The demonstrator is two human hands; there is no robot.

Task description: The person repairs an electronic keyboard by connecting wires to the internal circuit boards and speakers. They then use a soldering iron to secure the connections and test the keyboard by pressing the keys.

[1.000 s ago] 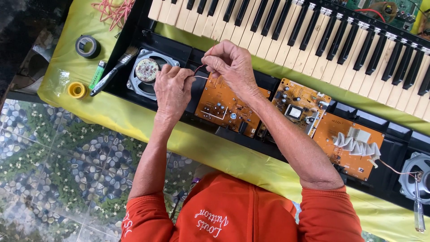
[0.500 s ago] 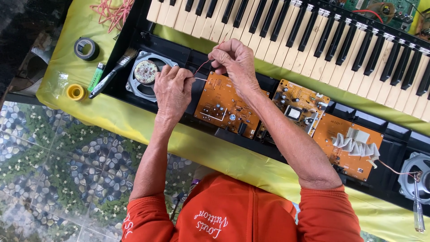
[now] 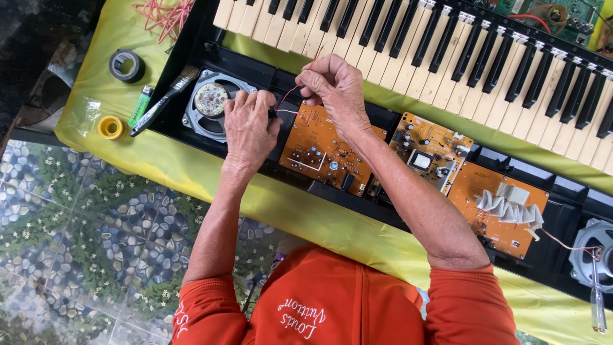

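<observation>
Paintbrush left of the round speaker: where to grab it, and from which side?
Grip the paintbrush at mid-handle, the dark straight stretch lying diagonally across the keyboard case's edge. Come from above and the lower left: bristles point up right toward the speaker, and the green lighter lies close alongside, so pinch narrowly across the handle.

At upper left we see a roll of black tape, a green lighter, a yellow ring and a brush. Red wires lie tangled at the top edge, and at far right we find a screwdriver.

Three orange circuit boards, two speakers (one half-hidden), one brush.
</observation>
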